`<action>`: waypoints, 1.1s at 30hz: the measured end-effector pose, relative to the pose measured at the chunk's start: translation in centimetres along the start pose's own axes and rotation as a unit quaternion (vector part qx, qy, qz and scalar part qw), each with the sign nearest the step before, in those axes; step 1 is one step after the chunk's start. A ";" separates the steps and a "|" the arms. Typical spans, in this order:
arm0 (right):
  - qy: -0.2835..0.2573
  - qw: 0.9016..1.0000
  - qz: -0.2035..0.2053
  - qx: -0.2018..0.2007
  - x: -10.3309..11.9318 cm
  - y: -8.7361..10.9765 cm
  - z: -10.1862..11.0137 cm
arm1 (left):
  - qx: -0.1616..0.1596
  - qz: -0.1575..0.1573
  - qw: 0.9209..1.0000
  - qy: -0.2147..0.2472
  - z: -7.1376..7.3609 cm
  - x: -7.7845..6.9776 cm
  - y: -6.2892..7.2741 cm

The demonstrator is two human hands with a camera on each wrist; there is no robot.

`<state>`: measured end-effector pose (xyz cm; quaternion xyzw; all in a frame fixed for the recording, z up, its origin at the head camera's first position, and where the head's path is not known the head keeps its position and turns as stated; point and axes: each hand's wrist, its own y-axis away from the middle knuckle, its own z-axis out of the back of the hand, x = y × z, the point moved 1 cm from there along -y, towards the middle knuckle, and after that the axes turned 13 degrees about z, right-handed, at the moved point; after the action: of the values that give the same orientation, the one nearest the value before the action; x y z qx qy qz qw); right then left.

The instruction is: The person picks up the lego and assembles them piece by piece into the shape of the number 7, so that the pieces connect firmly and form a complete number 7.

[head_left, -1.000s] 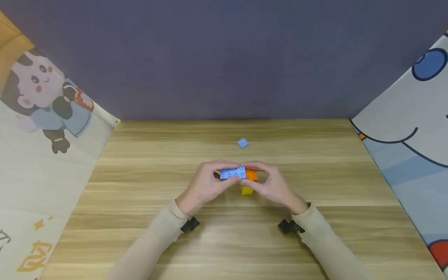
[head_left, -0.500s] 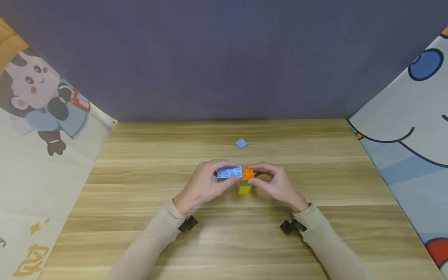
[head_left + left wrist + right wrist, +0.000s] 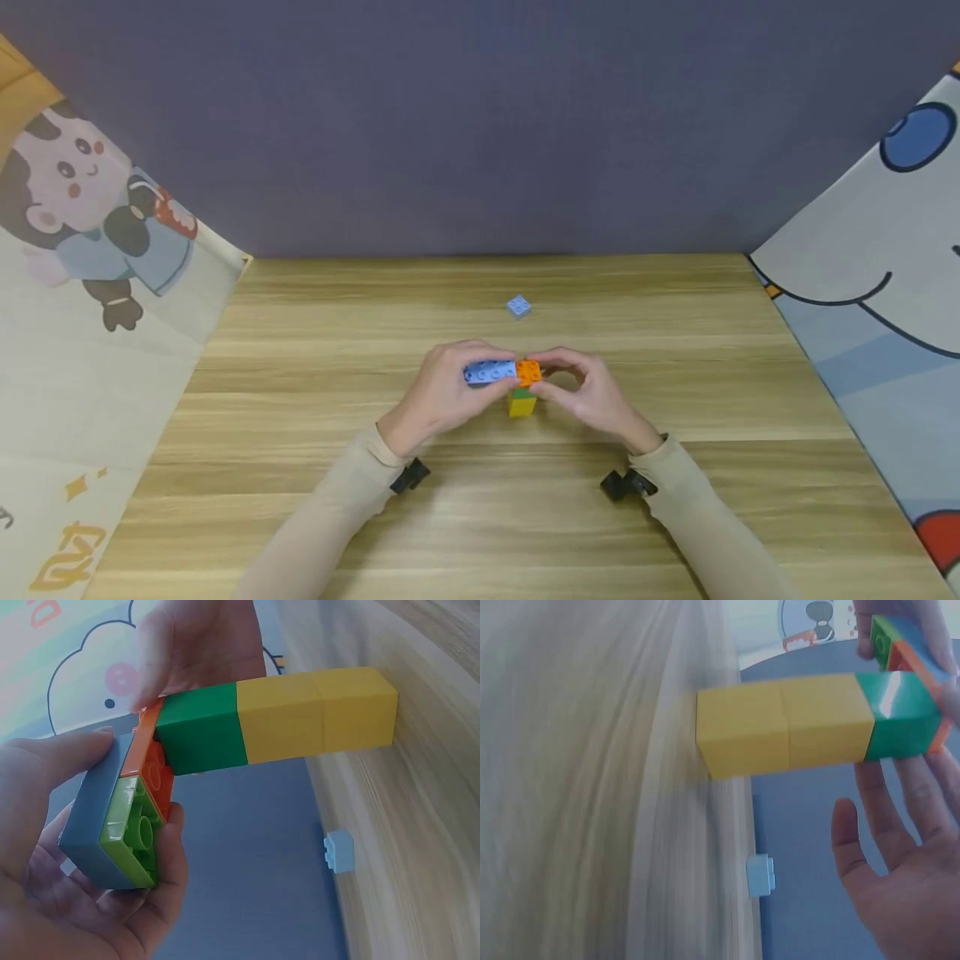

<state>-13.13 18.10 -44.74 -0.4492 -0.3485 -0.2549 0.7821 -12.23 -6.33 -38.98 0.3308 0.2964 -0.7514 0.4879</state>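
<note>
A long blue toy brick (image 3: 491,372) is gripped by my left hand (image 3: 442,387), thumb on the near side and fingers on the far side. Under its outer end sits a light green piece (image 3: 124,832), hollow underside showing. The blue brick's inner end overlaps a thin orange piece (image 3: 528,372), which my right hand (image 3: 596,396) pinches between thumb and index finger. The orange piece lies on top of an upright column: a dark green block (image 3: 202,727) over two yellow blocks (image 3: 787,727) standing on the table.
A small light blue brick (image 3: 518,307) lies on the wooden table (image 3: 337,308) beyond the hands. A dark wall panel (image 3: 480,125) rises at the table's back edge. Printed cartoon panels flank both sides.
My right fingers have shifted right, to the orange piece's outer edge, so more of it shows. The blue brick has tilted in my left hand. The green block shows below the orange piece.
</note>
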 end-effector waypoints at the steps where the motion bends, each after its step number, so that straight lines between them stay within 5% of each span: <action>1: -0.004 1.000 0.002 0.003 0.0 -0.1 0.1 | 0.000 0.001 1.000 -0.002 0.0 0.0 0.0; 12: -0.049 0.998 -0.020 -0.030 -0.8 -1.1 1.0 | -0.001 0.011 1.000 -0.020 0.2 -0.3 -0.1; 18: 0.010 0.996 -0.077 -0.051 -2.0 -1.8 1.4 | -0.002 0.021 0.999 -0.024 0.2 -0.2 0.0; 24: 0.089 0.982 -0.153 -0.062 -3.3 -2.7 1.4 | 0.002 0.030 0.999 -0.022 0.2 -0.2 0.0; 33: 0.121 0.979 -0.155 -0.047 -4.6 -3.6 1.7 | 0.003 0.035 0.999 -0.011 0.2 -0.3 0.1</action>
<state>-19.08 18.30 -45.85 -0.3917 -0.3043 -0.4416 0.7477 -12.11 -6.30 -38.65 0.3335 0.2772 -0.7385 0.5162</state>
